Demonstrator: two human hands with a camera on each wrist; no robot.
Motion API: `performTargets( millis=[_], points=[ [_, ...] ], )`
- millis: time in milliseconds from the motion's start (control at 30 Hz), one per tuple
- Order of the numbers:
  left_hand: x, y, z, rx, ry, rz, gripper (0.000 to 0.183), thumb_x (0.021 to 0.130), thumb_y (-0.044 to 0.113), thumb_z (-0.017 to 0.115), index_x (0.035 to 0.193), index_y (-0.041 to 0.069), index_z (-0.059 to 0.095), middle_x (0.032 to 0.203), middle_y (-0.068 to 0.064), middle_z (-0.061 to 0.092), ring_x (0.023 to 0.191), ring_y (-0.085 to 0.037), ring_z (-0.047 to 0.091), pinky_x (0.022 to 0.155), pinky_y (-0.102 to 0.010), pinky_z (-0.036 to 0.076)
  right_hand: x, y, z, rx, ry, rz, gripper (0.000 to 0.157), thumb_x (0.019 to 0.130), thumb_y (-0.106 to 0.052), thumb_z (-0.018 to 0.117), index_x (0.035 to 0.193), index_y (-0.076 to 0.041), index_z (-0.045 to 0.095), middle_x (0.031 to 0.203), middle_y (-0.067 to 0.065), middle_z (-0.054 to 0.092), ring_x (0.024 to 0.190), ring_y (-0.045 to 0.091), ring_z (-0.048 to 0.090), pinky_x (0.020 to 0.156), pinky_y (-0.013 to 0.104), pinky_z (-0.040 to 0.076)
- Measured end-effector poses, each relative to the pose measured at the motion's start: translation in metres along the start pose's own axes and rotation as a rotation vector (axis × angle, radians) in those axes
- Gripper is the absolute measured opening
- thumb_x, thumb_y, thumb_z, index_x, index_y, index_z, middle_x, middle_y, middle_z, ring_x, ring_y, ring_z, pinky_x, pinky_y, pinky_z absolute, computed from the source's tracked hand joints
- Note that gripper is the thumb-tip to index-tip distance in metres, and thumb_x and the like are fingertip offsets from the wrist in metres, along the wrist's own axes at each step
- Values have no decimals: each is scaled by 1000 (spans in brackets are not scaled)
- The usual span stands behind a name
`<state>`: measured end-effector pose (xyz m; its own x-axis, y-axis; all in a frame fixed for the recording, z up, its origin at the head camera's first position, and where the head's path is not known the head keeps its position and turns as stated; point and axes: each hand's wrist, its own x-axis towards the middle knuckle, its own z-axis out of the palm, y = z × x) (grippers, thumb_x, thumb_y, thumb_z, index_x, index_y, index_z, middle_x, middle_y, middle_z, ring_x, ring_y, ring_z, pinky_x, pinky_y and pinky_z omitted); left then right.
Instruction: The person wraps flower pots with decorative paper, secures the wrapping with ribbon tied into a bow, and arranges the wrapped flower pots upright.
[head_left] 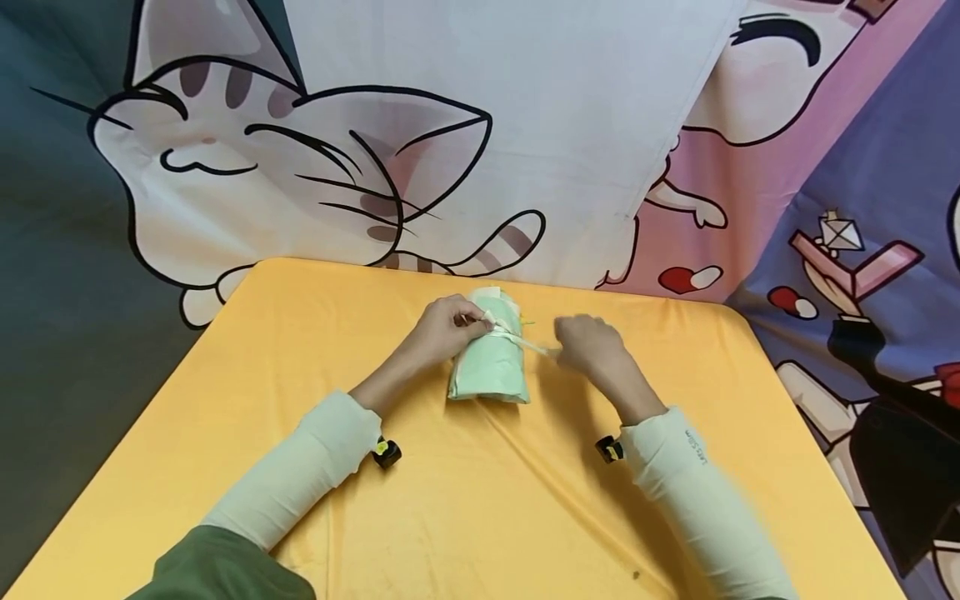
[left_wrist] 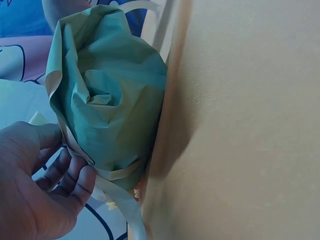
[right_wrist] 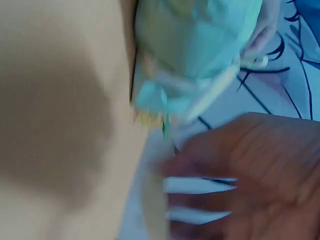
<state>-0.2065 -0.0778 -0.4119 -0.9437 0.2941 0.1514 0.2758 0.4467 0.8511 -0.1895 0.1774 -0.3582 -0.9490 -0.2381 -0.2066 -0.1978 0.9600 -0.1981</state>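
Note:
A mint-green wrapped bundle (head_left: 489,377) lies on the yellow-covered table, with a cream ribbon (head_left: 537,347) around its middle. At its left side my left hand (head_left: 447,330) pinches the ribbon between thumb and fingers; the left wrist view shows these fingertips against the wrapping (left_wrist: 125,90). Off to the right, my right hand (head_left: 592,345) grips the ribbon's other end, which stretches taut from the bundle. In the right wrist view this hand is blurred, and a pale ribbon end (right_wrist: 155,205) hangs at its fingertips. Small yellow bits (right_wrist: 149,119) poke out beside the bundle; their kind is unclear.
The yellow cloth (head_left: 450,508) on the table has creases and a small dark spot (head_left: 636,575). A cartoon-cat curtain (head_left: 570,108) hangs right behind the table's far edge, with a purple patterned one (head_left: 862,200) along the right.

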Motion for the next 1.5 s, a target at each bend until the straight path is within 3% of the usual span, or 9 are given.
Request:
performTargets(
  millis=[100,200,433,767,1033,1133,1233,1367,1500],
  points=[
    [-1,-1,1,0,12,7,13,106,21,81,111,10,88,106,-6,72,96,-21,64,85,-32,53,5,-16,6,242,173,-101,27,111,-16,65,132,-3,77,125,18,78,108,37,76,90,53,64],
    [-2,-3,1,6,38,22,14,106,19,82,114,9,88,106,-7,72,95,-20,64,83,-30,53,14,-31,10,380,200,-179,32,116,-23,63,138,-4,77,136,20,76,113,36,77,96,52,64],
    [-6,-6,7,-3,107,37,16,104,15,84,119,13,90,106,-7,76,89,-15,65,76,-23,52,26,-39,15,403,183,-189,15,113,-17,69,115,-6,80,121,16,73,105,30,73,89,44,62],
    [-10,-6,9,-1,155,90,21,101,10,86,121,16,88,98,-9,77,79,-12,54,67,-22,43,27,-34,23,421,187,-224,17,116,-16,61,117,-4,72,118,17,76,106,31,72,91,45,61],
    [-10,-6,8,11,155,85,20,101,9,86,121,9,87,99,-13,78,78,-12,58,67,-20,45,21,-29,30,314,308,-439,13,117,-14,62,124,-8,71,117,14,71,100,29,69,86,45,61],
    [-10,-5,9,8,134,63,18,104,11,83,121,6,88,101,-12,76,84,-15,64,72,-21,50,17,-25,33,358,331,-427,17,117,-21,63,126,-8,69,118,12,71,99,28,69,83,42,59],
    [-10,-5,10,23,107,59,18,108,14,79,122,5,86,104,-10,73,91,-18,68,77,-23,54,10,-19,35,402,301,-398,20,113,-27,67,122,-10,71,121,12,68,102,28,68,80,40,57],
    [-11,-4,12,43,102,73,17,109,15,77,122,6,84,105,-9,72,94,-21,70,81,-26,56,6,-16,36,404,302,-429,13,111,-22,69,109,-11,76,127,14,67,110,31,67,90,46,58],
    [-11,-5,12,42,99,62,17,109,15,75,121,5,84,107,-9,73,95,-22,70,84,-29,57,12,-22,38,361,358,-459,11,114,-16,68,110,-7,73,133,18,66,120,35,65,102,53,58]
  ],
)
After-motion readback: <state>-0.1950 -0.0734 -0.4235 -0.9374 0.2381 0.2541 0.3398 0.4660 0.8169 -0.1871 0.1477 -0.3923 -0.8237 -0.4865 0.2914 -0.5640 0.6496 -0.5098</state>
